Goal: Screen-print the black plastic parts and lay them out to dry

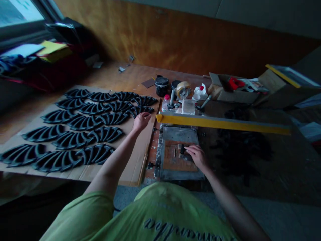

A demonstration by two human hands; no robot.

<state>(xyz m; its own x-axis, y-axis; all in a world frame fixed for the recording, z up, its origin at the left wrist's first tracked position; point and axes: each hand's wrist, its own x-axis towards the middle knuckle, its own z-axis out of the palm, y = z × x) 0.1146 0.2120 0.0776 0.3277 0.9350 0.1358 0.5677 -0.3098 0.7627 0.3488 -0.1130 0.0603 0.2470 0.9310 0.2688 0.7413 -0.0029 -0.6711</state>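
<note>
My right hand [197,156] pinches a short black piece [182,149] over the brown board of a small printing jig [167,175]. My left hand [141,122] is at the right edge of the cardboard sheet [135,154], its fingers drawn together beside the end of a row of black strips [140,110]. Whatever lies between those fingertips is too dark to make out. Fanned rows of similar black strips [71,137] cover much of the cardboard. Above the jig, a yellow-edged screen frame [225,124] is raised and seen edge-on.
Behind the jig stand black tubs [162,85], a tape roll [184,89] and a red-capped bottle [165,103]. An open cardboard box [225,95] holds red and pale items at the back right. Loose black pieces [243,150] are heaped in shadow on the right.
</note>
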